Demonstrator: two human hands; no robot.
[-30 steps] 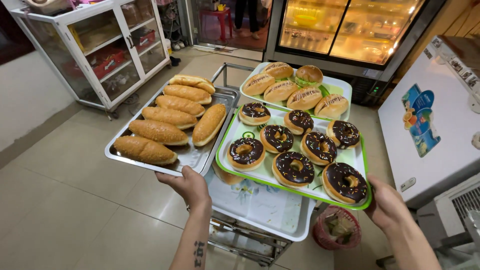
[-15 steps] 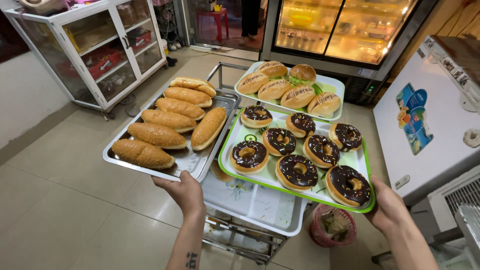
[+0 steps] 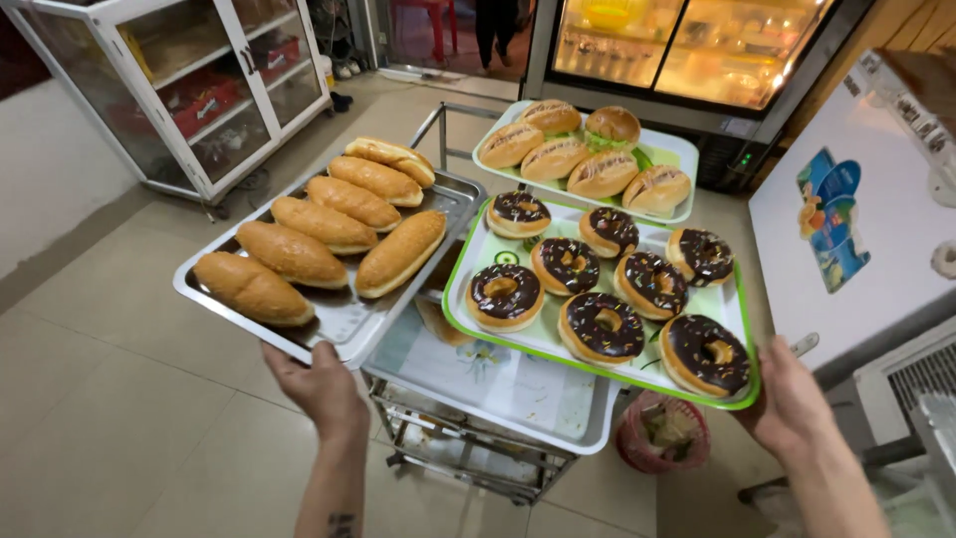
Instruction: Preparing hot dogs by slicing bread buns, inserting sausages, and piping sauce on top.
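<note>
Two loaded trays held up over a cart

The rectangular steel tray of long bread rolls (image 3: pixel 339 319) is gripped at its near edge by the left hand (image 3: pixel 319 384), and the green-rimmed tray of chocolate-glazed doughnuts (image 3: pixel 737 309) by the right hand (image 3: pixel 787 399), fingers curled under the rims; a tilt could slide the food off.

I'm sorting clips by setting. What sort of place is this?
Probably a small bakery or snack shop: the left hand holds a metal tray of bread rolls, the right hand a green-rimmed tray of chocolate doughnuts, with a lit display case behind.

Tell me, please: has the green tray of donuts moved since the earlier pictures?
Cannot tell for sure. The green tray keeps nearly the same place beside the white tray of buns and over the cart; the head camera shifted, so any small move is unclear.
</note>
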